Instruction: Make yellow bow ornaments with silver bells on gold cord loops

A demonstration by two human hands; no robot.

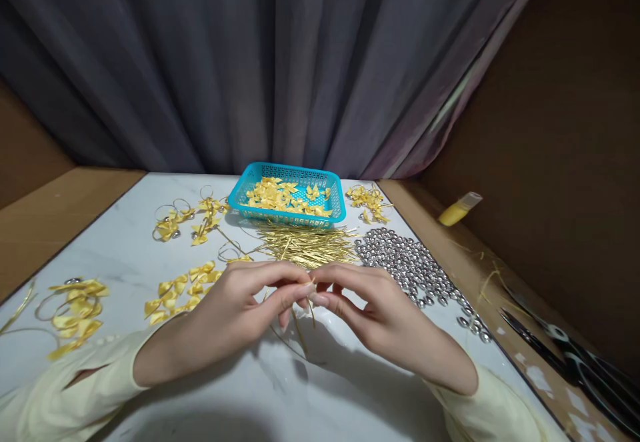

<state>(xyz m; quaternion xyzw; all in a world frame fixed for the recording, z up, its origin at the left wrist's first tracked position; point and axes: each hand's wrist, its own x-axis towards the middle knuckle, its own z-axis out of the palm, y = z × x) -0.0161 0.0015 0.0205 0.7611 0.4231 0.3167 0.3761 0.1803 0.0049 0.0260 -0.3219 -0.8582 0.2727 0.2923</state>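
Marbled tabletop, basket, bows, gold strips, silver beads

Two hands, one basket, dozens of bows, many silver pieces

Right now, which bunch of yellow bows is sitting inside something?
The yellow bows in the blue basket, just beyond the pile of gold ties. The other bunches lie right on the white tabletop.
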